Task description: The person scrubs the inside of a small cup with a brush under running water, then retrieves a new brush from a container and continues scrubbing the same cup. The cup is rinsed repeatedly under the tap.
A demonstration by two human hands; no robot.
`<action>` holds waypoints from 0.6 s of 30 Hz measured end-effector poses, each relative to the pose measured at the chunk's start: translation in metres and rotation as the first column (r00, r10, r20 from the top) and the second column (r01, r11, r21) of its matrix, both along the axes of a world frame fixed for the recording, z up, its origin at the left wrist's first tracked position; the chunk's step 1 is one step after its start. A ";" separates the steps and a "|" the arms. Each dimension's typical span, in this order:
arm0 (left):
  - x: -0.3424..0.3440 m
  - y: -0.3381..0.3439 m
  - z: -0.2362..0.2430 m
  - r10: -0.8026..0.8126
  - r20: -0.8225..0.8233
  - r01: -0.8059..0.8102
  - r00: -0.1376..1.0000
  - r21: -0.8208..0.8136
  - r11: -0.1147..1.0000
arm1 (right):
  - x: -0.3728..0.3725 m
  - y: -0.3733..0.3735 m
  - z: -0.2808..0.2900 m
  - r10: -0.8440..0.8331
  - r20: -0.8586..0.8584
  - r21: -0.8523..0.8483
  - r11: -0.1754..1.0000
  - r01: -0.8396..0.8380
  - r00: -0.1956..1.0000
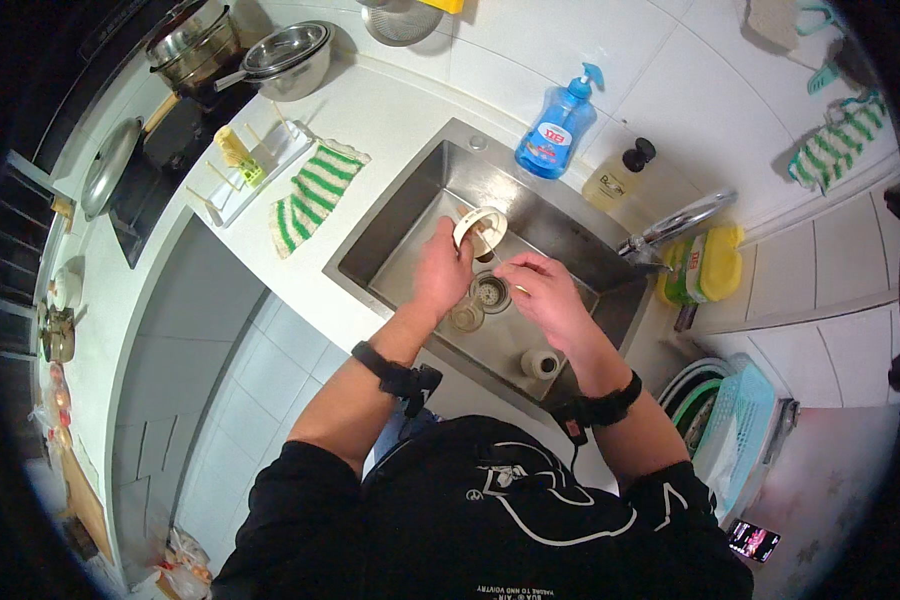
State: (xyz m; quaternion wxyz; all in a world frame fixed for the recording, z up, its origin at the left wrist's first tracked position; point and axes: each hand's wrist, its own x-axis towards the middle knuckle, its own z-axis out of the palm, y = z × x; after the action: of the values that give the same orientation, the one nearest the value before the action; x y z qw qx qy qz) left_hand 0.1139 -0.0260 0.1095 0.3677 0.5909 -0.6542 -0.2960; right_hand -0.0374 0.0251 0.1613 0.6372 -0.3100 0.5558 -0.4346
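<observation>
Over the steel sink (390,240), my left hand (444,268) grips a round, cream-white, hollow part that looks like a lid or cup (489,226), its open side tilted toward my right. My right hand (548,297) is closed in a pinch on a thin, light stick-like tool (499,259), whose tip points at that part's inside. What the tool's end looks like is too small to tell. On the sink floor below are the drain strainer (489,292), a clear round piece (467,315) beside it, and a small white cylindrical part (539,364) near the front right.
Behind the sink stand a blue soap pump bottle (554,135), a yellowish bottle (618,180) and the tap (682,222). A yellow-green bottle (705,265) lies right. On the left counter are a striped cloth (320,195), a white peg rack (255,180) and steel bowls (288,65).
</observation>
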 end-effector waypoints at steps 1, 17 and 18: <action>0.000 0.000 0.001 0.007 0.061 -0.007 0.998 -0.011 1.000 | 0.000 -0.001 0.004 -0.015 0.007 0.039 0.999 0.015 1.000; -0.008 0.001 0.006 -0.045 0.106 0.048 0.993 -0.021 0.999 | -0.015 -0.006 -0.009 -0.144 0.727 0.275 0.957 -0.093 0.671; -0.009 0.001 0.006 -0.073 0.102 0.073 0.992 -0.001 0.997 | -0.016 -0.004 -0.010 -0.096 0.767 0.217 0.969 -0.115 0.634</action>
State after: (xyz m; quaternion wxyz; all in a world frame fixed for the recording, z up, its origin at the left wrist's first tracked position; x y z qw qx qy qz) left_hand 0.1054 -0.0248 0.1153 0.3241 0.5802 -0.6939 -0.2773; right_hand -0.0532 0.0208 0.1518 0.8489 -0.0158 0.2775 -0.4495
